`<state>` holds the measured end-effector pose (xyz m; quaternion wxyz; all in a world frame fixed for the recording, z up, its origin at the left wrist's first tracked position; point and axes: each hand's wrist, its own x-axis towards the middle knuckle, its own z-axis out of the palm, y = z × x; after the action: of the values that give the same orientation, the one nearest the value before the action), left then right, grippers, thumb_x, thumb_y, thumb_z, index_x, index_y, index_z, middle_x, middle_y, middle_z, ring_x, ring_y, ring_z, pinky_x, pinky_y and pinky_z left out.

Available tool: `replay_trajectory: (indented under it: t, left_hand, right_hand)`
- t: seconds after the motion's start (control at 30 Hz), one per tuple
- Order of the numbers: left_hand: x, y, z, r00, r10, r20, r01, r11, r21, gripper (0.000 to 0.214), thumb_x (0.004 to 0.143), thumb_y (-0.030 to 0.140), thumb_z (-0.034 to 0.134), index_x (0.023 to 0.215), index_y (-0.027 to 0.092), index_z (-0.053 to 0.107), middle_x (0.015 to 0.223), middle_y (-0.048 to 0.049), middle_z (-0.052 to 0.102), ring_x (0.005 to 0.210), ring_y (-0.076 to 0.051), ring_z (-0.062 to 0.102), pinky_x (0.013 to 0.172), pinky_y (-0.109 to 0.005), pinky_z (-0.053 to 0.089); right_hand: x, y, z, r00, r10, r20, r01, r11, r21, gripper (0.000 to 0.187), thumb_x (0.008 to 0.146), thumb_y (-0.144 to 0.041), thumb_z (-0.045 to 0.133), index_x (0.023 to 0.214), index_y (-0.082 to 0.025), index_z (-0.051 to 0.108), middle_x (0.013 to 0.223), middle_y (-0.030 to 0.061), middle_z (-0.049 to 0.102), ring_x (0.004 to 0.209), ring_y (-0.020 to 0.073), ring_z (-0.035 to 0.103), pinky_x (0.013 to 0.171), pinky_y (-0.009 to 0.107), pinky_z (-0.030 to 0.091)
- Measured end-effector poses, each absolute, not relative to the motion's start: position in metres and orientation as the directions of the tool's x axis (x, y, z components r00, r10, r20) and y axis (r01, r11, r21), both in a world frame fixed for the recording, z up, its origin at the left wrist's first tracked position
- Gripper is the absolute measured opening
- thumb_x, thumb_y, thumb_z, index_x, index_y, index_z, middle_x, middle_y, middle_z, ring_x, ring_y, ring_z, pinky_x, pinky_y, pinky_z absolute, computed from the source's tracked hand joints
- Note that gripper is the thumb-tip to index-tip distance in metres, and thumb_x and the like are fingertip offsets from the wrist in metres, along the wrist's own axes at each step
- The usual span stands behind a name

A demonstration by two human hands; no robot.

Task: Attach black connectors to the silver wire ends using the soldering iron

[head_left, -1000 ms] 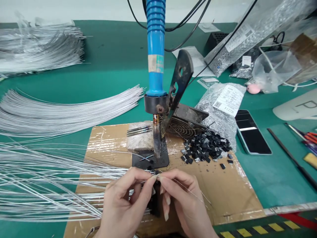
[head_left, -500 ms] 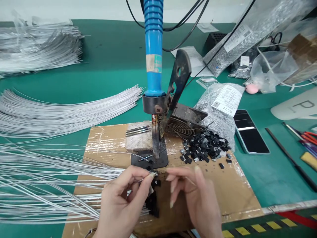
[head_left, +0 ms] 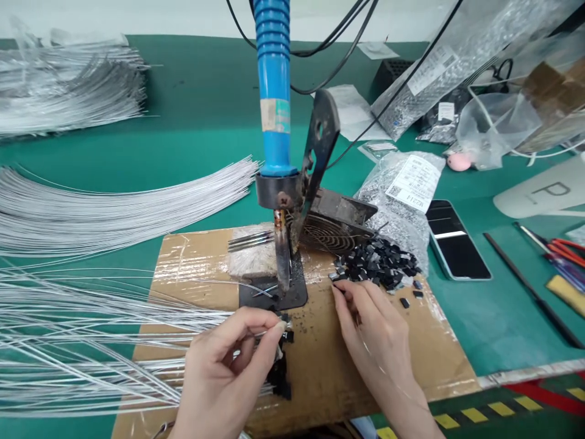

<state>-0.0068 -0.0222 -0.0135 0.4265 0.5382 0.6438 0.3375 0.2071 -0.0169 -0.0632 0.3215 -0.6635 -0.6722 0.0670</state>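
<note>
My left hand [head_left: 228, 360] is pinched on the ends of several thin silver wires [head_left: 82, 329], which fan out to the left. A few small black parts [head_left: 281, 372] lie just beside its fingertips on the cardboard sheet [head_left: 320, 378]. My right hand [head_left: 372, 329] reaches to the near edge of a pile of small black parts [head_left: 377, 268], its fingertips curled down onto one at the pile's edge. Just behind my hands a blue-handled soldering iron [head_left: 274, 122] stands upright in a dark metal stand, tip down on a black plate [head_left: 274, 296].
More bundles of silver wire [head_left: 114, 207] lie on the green mat at left and far left. A phone [head_left: 452, 241] lies to the right of the pile. Bags of parts [head_left: 406, 183], black cables and red-handled tools [head_left: 557, 256] fill the right side.
My right hand let go of the wire end near my left hand and moved right and forward to the pile of black parts. My left hand stayed in place, pinching the wires.
</note>
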Motion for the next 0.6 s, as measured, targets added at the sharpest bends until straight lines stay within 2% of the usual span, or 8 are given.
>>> replay_trajectory:
  t: [0.13,0.2,0.23,0.3,0.33,0.43,0.5,0.6]
  left_hand:
    - [-0.010,-0.024,-0.017,-0.004,0.978,-0.206,0.386,0.192,0.902,0.012,0.091,0.031,0.074,0.088,0.021,0.079,0.074,-0.0026,0.077,0.058,-0.014,0.064,0.053,-0.021,0.044]
    - [-0.006,-0.024,-0.014,-0.048,0.973,-0.226,0.351,0.228,0.908,0.012,0.091,0.032,0.073,0.087,0.021,0.078,0.072,-0.0011,0.074,0.058,-0.013,0.061,0.053,-0.021,0.043]
    - [-0.003,-0.024,-0.013,-0.070,0.969,-0.238,0.335,0.247,0.909,0.012,0.090,0.032,0.073,0.085,0.021,0.077,0.070,-0.0001,0.071,0.057,-0.012,0.059,0.053,-0.021,0.042]
    - [0.000,-0.023,-0.009,-0.099,0.960,-0.261,0.313,0.279,0.908,0.014,0.089,0.032,0.073,0.082,0.021,0.077,0.067,0.0014,0.067,0.055,-0.011,0.054,0.052,-0.020,0.040]
    - [0.001,-0.022,-0.008,-0.097,0.958,-0.270,0.309,0.287,0.907,0.015,0.089,0.033,0.073,0.081,0.021,0.076,0.066,0.0019,0.066,0.054,-0.010,0.052,0.051,-0.020,0.038]
    - [-0.004,-0.020,-0.008,-0.048,0.962,-0.270,0.329,0.270,0.905,0.015,0.090,0.033,0.073,0.081,0.021,0.077,0.065,0.0015,0.067,0.054,-0.010,0.053,0.050,-0.019,0.037]
    - [-0.009,-0.018,-0.010,0.011,0.964,-0.267,0.345,0.247,0.906,0.013,0.091,0.031,0.074,0.084,0.021,0.078,0.068,-0.0001,0.071,0.055,-0.011,0.057,0.050,-0.018,0.040]
    - [-0.013,-0.016,-0.012,0.056,0.958,-0.282,0.310,0.252,0.917,0.010,0.092,0.028,0.074,0.086,0.022,0.079,0.075,-0.0024,0.078,0.060,-0.012,0.065,0.053,-0.017,0.047]
  right_hand:
    - [0.208,-0.018,-0.062,0.109,0.944,0.312,0.831,0.086,-0.550,0.020,0.106,-0.021,0.058,0.099,-0.014,0.075,0.082,0.0067,0.071,0.073,0.0205,0.070,0.068,0.034,0.053]
    - [0.206,-0.022,-0.057,0.151,0.958,0.244,0.758,0.046,-0.651,0.017,0.106,-0.024,0.059,0.101,-0.017,0.074,0.077,0.0030,0.072,0.063,0.0162,0.070,0.061,0.030,0.057]
    - [0.203,-0.024,-0.054,0.193,0.966,0.172,0.663,0.001,-0.749,0.016,0.106,-0.027,0.061,0.102,-0.019,0.073,0.074,0.0011,0.072,0.057,0.0141,0.069,0.057,0.027,0.058]
    - [0.197,-0.028,-0.044,0.265,0.963,-0.055,0.321,-0.142,-0.936,0.016,0.103,-0.034,0.066,0.100,-0.021,0.074,0.070,-0.0010,0.073,0.051,0.0125,0.069,0.051,0.023,0.060]
    - [0.193,-0.030,-0.038,0.275,0.947,-0.164,0.156,-0.212,-0.965,0.017,0.100,-0.038,0.071,0.097,-0.021,0.075,0.071,-0.0005,0.074,0.054,0.0132,0.071,0.053,0.022,0.061]
    - [0.183,-0.032,-0.024,0.257,0.916,-0.308,-0.075,-0.299,-0.951,0.020,0.090,-0.040,0.081,0.084,-0.022,0.077,0.065,-0.0007,0.073,0.056,0.0129,0.070,0.056,0.021,0.061]
    - [0.178,-0.032,-0.018,0.245,0.907,-0.342,-0.127,-0.320,-0.939,0.020,0.087,-0.039,0.084,0.079,-0.022,0.077,0.059,-0.0021,0.070,0.052,0.0110,0.066,0.055,0.019,0.058]
    - [0.171,-0.031,-0.016,0.243,0.903,-0.354,-0.178,-0.317,-0.931,0.015,0.086,-0.038,0.085,0.085,-0.023,0.081,0.060,-0.0024,0.070,0.052,0.0105,0.066,0.055,0.019,0.057]
